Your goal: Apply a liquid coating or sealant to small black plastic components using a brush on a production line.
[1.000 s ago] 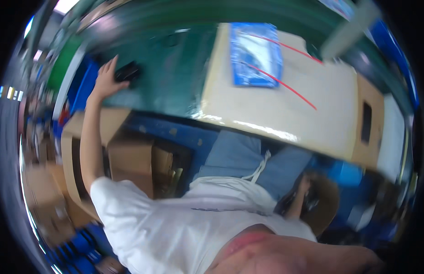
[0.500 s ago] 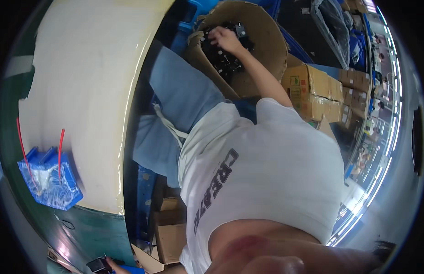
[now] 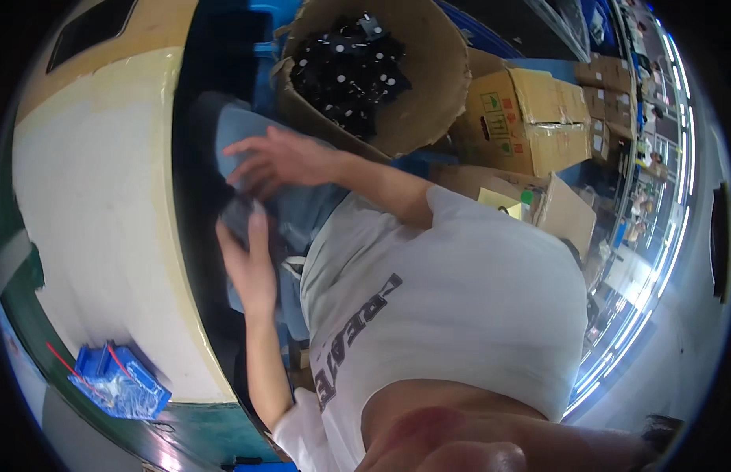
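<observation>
Over my lap, my left hand (image 3: pixel 251 256) has its thumb and fingers closed around a dark, blurred piece (image 3: pixel 241 214); its exact kind cannot be made out. Just above it hovers my right hand (image 3: pixel 291 163), fingers spread and slightly smeared, with nothing plainly seen in them. Beyond the right forearm stands an open round-sided cardboard box (image 3: pixel 432 75). It holds a heap of glossy black parts (image 3: pixel 346 75) dotted with white round spots.
A pale worktop (image 3: pixel 98 204) with a yellowish edge runs along the left. On it sits a blue plastic bin (image 3: pixel 121 385) with red sticks. A dark flat panel (image 3: pixel 90 31) lies at the far left. Taped cartons (image 3: pixel 511 118) stand to the right.
My right hand has left the box of black parts and come over my lap. My left hand has swung up from the lower edge, beside it. The view has shifted.
</observation>
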`<action>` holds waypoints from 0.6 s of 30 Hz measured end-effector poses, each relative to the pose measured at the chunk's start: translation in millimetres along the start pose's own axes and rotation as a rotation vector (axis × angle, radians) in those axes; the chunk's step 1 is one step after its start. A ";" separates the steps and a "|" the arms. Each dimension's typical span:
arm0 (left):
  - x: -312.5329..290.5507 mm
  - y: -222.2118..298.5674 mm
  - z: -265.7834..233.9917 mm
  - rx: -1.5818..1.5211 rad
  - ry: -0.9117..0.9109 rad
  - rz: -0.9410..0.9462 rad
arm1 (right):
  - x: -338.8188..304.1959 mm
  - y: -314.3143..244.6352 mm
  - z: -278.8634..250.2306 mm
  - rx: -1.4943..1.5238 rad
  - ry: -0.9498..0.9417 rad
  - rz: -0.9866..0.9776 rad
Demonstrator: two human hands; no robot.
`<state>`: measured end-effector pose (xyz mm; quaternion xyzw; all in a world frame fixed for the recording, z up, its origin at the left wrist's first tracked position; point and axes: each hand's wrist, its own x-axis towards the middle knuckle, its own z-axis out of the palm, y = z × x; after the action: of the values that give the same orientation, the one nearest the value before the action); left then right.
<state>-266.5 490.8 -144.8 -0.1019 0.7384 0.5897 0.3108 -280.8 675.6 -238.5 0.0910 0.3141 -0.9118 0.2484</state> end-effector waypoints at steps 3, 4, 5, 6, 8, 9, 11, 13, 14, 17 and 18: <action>44.0 -3.8 42.2 0.127 0.003 0.150 | -7.1 -9.8 -4.1 0.030 0.016 -0.038; 51.7 -4.0 55.9 0.235 0.020 0.286 | -8.7 -13.4 -11.8 -0.012 0.050 -0.091; 55.7 -3.4 66.0 0.343 0.035 0.420 | -11.2 -15.7 -22.0 -0.050 0.089 -0.143; 57.0 -2.2 71.8 0.455 0.014 0.472 | -14.2 -16.6 -34.7 -0.092 0.155 -0.172; 52.8 -0.6 73.2 0.330 -0.004 0.488 | -24.5 -31.9 -78.1 0.078 -0.016 -0.176; 48.8 -0.6 68.9 0.217 -0.042 0.421 | -32.2 -39.3 -102.8 0.082 -0.007 -0.175; 40.3 -3.8 56.3 -0.014 -0.117 0.325 | -46.2 -56.1 -157.3 0.088 0.119 -0.248; 34.7 -11.0 38.9 -0.048 -0.065 0.168 | -58.9 -62.9 -212.1 0.143 0.646 -0.180; 30.5 -16.1 30.4 -0.033 -0.048 0.137 | -64.6 -62.3 -238.4 0.171 0.821 -0.158; 16.4 -33.2 7.4 -0.058 0.116 0.037 | -83.2 -40.1 -304.0 0.008 1.328 -0.136; 9.1 -38.3 -0.2 -0.072 0.174 0.016 | -89.6 -28.6 -320.9 -0.120 1.474 -0.097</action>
<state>-253.9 481.7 -180.9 -0.1582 0.7417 0.6073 0.2369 -215.1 928.8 -446.9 0.6519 0.4526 -0.6052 -0.0631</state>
